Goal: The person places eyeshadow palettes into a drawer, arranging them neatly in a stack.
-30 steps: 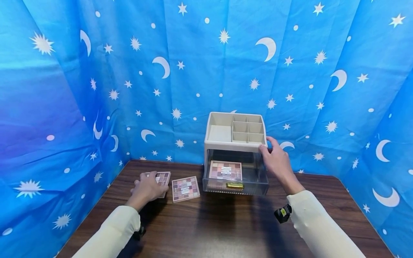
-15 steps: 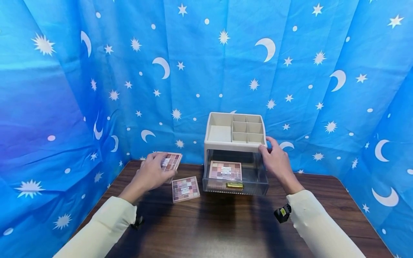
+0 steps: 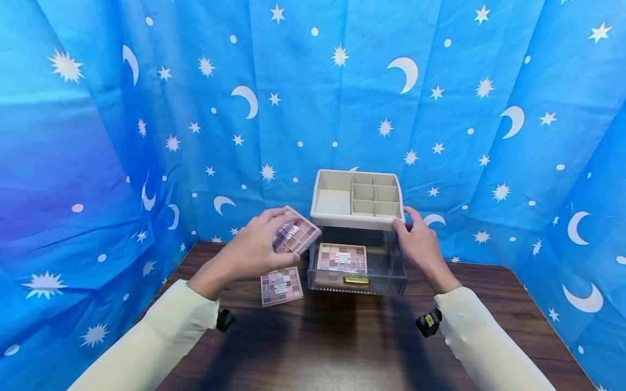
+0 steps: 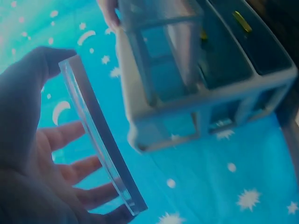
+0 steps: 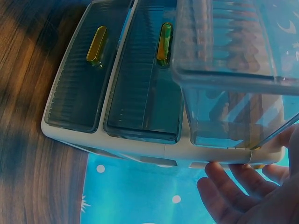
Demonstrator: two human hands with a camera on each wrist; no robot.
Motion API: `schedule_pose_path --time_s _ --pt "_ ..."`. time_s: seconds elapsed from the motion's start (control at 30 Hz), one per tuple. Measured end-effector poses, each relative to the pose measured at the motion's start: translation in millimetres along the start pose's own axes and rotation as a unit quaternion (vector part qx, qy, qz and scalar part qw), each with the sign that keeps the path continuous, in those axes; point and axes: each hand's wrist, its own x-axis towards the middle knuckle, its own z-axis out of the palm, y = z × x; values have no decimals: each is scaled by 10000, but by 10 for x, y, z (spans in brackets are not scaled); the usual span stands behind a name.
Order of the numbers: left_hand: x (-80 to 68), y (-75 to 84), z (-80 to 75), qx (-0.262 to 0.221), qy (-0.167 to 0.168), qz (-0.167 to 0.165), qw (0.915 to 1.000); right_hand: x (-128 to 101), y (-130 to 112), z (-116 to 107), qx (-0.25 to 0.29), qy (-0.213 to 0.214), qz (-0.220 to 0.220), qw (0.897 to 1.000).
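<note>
My left hand [image 3: 254, 245] holds an eyeshadow palette [image 3: 304, 234] tilted in the air, just left of a cream desktop organizer [image 3: 357, 221]. In the left wrist view the palette [image 4: 105, 140] appears edge-on between thumb and fingers. My right hand [image 3: 421, 244] grips the organizer's right side near its top rim, thumb at the front corner. The organizer's clear top drawer [image 3: 388, 285] is pulled out, and another palette [image 3: 342, 258] lies inside it. A further palette [image 3: 281, 287] lies flat on the table, below my left hand.
The organizer's top tray [image 3: 333, 202] is split into compartments. Two lower drawers with gold handles, one a middle drawer [image 5: 145, 93], are closed in the right wrist view. A blue star-and-moon curtain [image 3: 303, 98] surrounds the dark wood table [image 3: 332, 347] at the back and sides.
My left hand has lifted the palette from the table's left and brought it right, up beside the organizer, tilting it. My right hand has stayed on the organizer.
</note>
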Motion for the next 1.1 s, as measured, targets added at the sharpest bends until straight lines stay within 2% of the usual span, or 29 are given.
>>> schedule_pose_path --time_s 0.17,0.3,0.43,0.73,0.9,1.1 --pt "122 219 51 300 -412 755 9958 9 15 -7 -12 11 35 10000" --pt "230 317 139 396 -857 1163 9887 6 28 2 -17 6 47 10000" --pt "335 381 236 320 -1249 1386 9819 -5 26 6 -7 -6 42 10000" --pt "482 478 336 379 -1757 1567 9711 -19 5 7 27 16 -13 10000" --pt "527 459 338 129 -1875 1901 9636 -22 16 15 47 20 -29 10000" --pt "540 393 332 -81 -1535 2082 9659 -20 19 9 40 26 -38 10000"
